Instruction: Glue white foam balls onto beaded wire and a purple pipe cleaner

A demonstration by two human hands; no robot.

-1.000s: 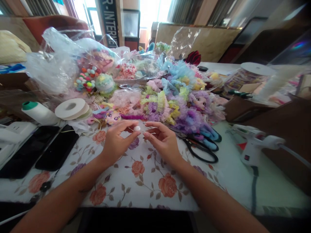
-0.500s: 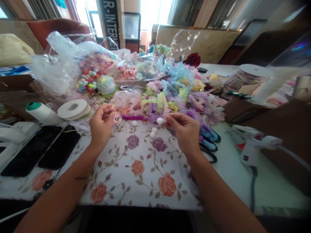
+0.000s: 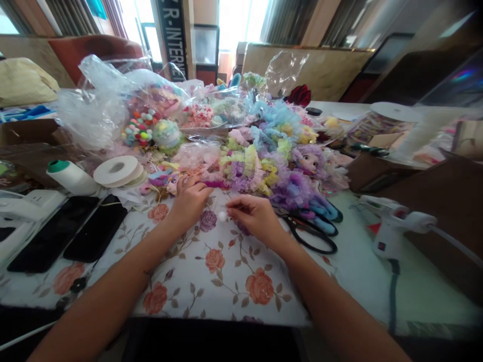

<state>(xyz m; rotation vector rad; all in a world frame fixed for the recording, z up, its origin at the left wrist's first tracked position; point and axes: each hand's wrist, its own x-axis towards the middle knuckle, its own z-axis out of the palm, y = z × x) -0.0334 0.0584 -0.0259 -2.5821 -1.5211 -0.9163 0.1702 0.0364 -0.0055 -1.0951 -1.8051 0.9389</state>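
My left hand [image 3: 190,198] rests fingers-down on the flowered worktop [image 3: 211,281], its grip curled at the edge of the ruffled lace trims [image 3: 249,168]; whether it pinches anything I cannot tell. Just right of it, my right hand [image 3: 254,218] pinches a small white pompom [image 3: 222,216] at the fingertips, pointing toward the left hand. Behind, a sign [image 3: 171,37] reads "R-INTERNE".

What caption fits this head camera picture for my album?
Right hand pinches a small white ball over the flowered tablecloth, left hand beside it, scissors nearby.
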